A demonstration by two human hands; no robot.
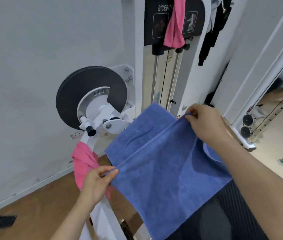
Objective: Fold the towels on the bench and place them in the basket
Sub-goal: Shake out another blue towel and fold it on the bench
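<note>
Gym wall [33,49] behind: left hand [97,182], right hand [204,122] pinch blue towel [163,170] ridge.

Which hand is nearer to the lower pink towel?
Left. The left hand is just beside the lower pink towel; the right hand is far across the blue towel.

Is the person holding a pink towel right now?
No, the left hand and right hand pinch the blue towel; pink towels hang on the machine.
</note>
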